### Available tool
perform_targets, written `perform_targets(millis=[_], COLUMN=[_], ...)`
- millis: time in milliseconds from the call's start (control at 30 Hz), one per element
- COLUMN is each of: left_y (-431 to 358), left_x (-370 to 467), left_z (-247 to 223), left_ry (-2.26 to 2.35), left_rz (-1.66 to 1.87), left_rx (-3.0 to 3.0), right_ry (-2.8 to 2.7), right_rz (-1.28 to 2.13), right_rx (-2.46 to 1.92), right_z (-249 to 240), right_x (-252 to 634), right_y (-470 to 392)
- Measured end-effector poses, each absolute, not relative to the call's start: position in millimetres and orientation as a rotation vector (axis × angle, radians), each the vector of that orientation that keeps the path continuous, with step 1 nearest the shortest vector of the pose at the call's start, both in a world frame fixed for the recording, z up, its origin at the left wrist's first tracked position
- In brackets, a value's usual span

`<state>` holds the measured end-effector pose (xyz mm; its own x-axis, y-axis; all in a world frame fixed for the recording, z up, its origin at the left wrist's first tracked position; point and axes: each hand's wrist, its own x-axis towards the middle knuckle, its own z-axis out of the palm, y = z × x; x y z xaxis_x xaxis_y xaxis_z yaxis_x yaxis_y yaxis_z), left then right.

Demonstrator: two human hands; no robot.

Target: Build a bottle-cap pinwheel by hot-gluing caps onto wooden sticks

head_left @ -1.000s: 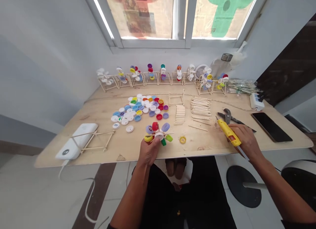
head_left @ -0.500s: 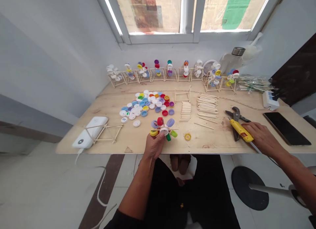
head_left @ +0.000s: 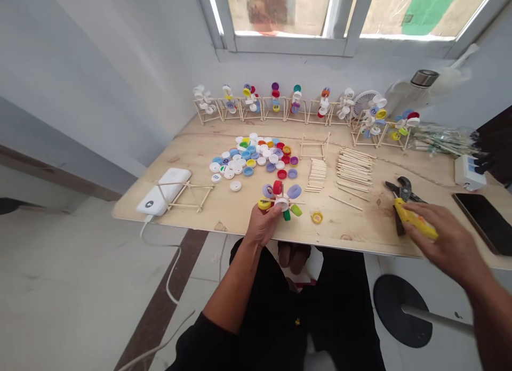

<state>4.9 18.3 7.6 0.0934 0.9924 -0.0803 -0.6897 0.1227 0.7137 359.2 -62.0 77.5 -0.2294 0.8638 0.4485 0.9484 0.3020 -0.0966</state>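
Observation:
My left hand (head_left: 262,224) is closed on a wheel of bottle caps (head_left: 281,203), with red, lilac, green and yellow caps around a white hub on sticks. At the right, my right hand (head_left: 448,235) grips a yellow glue gun (head_left: 416,219), its tip over black-handled pliers (head_left: 405,190). A yellow cap (head_left: 317,217) lies on the table between the hands. Behind the wheel spreads a pile of mixed caps (head_left: 248,158). Two stacks of short sticks (head_left: 317,175) and longer sticks (head_left: 354,168) lie right of it.
Several finished cap wheels on stick frames (head_left: 276,107) line the wall. One bare frame (head_left: 314,150) stands behind the sticks; another (head_left: 188,196) leans on a white power bank (head_left: 166,192). A phone (head_left: 486,222), white adapter (head_left: 469,172) and bottle (head_left: 424,79) are at the right.
The whole view has shifted and tilted. My right hand now wraps round the glue gun's yellow body, which it only touched before. My left hand still holds the cap wheel.

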Motion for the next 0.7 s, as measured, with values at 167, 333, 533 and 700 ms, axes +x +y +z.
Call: perform_targets(millis=[167, 333, 533, 700], left_y=[18.6, 18.7, 18.9, 18.9], left_x=[4.9, 4.2, 3.8, 3.2], left_z=[6.1, 6.0, 7.1, 7.6], left_ry=[0.643, 0.647, 0.638, 0.637], left_rz=[1.360, 1.363, 1.358, 1.350], left_rx=[0.598, 0.590, 0.572, 0.582], right_ry=[-2.241, -2.348, -2.380, -2.357], right_rz=[0.126, 0.142, 0.098, 0.209], right_rx=[-1.421, -1.331, -1.362, -1.357], right_z=[59.1, 46.1, 35.1, 28.6], right_x=[259.1, 221.8, 219.9, 218.1], right_y=[-39.2, -22.2, -16.6, -14.5])
